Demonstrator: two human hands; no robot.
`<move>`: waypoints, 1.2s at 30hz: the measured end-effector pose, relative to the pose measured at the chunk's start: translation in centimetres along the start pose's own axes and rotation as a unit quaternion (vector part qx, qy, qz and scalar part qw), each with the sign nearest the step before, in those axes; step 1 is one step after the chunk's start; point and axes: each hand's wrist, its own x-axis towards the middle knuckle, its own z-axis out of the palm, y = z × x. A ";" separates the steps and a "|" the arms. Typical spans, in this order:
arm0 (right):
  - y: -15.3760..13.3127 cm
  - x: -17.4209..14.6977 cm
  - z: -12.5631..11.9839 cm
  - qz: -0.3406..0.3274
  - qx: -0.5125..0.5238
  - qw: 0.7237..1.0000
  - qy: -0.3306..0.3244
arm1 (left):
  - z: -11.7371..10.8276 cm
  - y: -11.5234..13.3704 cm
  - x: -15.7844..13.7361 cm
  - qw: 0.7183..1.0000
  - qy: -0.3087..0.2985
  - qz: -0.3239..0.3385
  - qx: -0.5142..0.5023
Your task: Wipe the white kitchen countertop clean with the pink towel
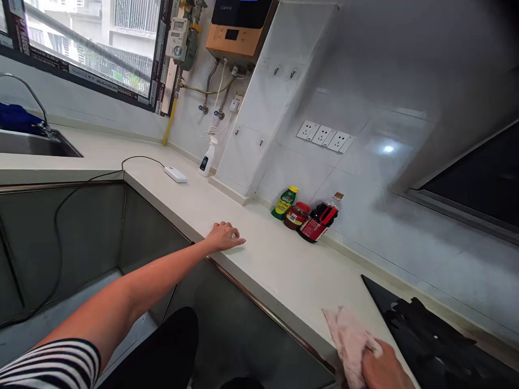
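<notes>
My left hand (224, 236) rests on the white countertop (259, 265) near its front edge. Its fingers are loosely bent, the thumb is stretched out apart from them, and I see nothing held. At the lower right, my right hand (385, 367) grips a pale pink cloth (347, 337), which hangs bunched over the counter's front edge. Part of this hand is cut off by the bottom of the view. Just to its right lies the black cooktop (441, 346).
Against the wall stand a green bottle (284, 203), a red-lidded jar (297, 216) and a dark sauce bottle (321, 219). Farther left are a white spray bottle (207, 158) and a white device (175, 174) with a black cable trailing off the counter. A sink (36, 143) is at far left.
</notes>
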 end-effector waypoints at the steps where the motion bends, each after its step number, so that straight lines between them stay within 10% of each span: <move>1: -3.4 -0.9 -0.5 -0.020 -0.003 1.000 0.001 | 0.0 0.0 0.0 1.000 0.000 0.001 0.003; 9: -23.7 -3.4 2.1 -0.237 0.026 0.971 0.000 | 0.3 -0.1 -0.1 0.999 0.018 0.015 0.029; 14: -28.0 -5.0 2.7 -0.396 0.057 0.916 -0.021 | 0.2 -0.3 -0.4 0.998 0.026 0.029 0.041; 21: -14.9 -3.3 2.3 -0.420 0.035 0.905 -0.068 | 0.1 -0.5 -0.4 0.999 0.015 0.041 0.027; 28: 0.5 3.0 3.7 -0.261 -0.007 0.965 -0.017 | -0.1 -0.9 -0.3 1.000 -0.008 0.028 -0.004; 36: 1.8 7.0 2.6 -0.128 0.076 0.989 0.011 | 0.0 -0.6 -0.8 0.997 0.023 0.069 0.009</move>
